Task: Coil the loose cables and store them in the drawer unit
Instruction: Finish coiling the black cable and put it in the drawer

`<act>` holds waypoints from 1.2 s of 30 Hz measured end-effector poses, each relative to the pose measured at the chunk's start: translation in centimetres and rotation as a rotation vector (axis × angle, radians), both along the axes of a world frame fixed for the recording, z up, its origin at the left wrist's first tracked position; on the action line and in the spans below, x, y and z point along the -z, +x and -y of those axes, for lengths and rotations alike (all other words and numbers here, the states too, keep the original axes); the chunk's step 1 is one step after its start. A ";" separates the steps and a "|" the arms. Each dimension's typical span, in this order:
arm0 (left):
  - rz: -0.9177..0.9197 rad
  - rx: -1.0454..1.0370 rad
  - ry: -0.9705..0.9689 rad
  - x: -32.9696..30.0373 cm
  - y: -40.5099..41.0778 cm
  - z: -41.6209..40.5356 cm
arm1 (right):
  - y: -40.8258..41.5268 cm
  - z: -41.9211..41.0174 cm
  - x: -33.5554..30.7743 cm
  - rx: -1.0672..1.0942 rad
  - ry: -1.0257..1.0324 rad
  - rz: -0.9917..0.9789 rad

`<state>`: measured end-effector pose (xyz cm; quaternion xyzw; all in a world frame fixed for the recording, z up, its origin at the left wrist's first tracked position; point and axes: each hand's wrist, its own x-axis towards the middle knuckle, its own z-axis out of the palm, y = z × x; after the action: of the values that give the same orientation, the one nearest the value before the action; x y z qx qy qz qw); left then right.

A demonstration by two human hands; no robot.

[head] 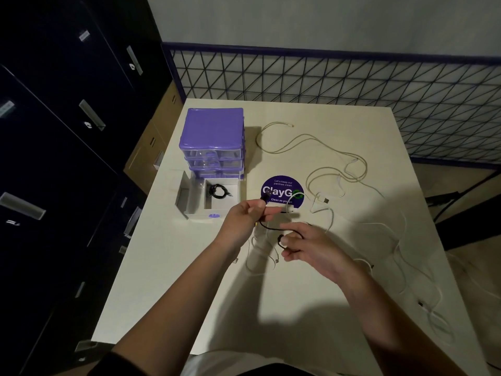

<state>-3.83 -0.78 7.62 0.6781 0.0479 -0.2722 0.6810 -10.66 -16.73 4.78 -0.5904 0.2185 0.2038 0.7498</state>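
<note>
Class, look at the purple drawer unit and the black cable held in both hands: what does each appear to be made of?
Drawer unit: probably moulded plastic, with an opaque purple frame that has a slight sheen and see-through drawer fronts. Black cable: likely rubbery or plastic sheathing, matte, bending limply between the left hand and the right hand; braiding can't be ruled out.

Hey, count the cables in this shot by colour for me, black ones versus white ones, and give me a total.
Black cables: 2, a coiled black cable in the open drawer, and a black cable held between the left hand and right hand.
White cables: cannot tell exactly; the white cables overlap in a tangle on the table.
Total: at least 3.
</note>
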 end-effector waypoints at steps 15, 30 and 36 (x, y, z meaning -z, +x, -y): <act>0.014 -0.039 0.074 -0.5 -0.7 0.9 | 0.6 -2.9 -0.2 -0.248 -0.939 0.405; 0.359 0.248 0.435 1.1 0.7 -0.6 | 1.3 -1.5 -1.1 0.037 -0.555 0.380; -0.026 0.225 -0.013 -0.1 -0.1 -0.2 | 1.5 -1.3 -0.7 0.183 -0.601 0.364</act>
<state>-3.95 -0.59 7.73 0.6714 -0.0215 -0.3561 0.6496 -9.20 -15.43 5.49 -0.7892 0.1834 -0.0458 0.5843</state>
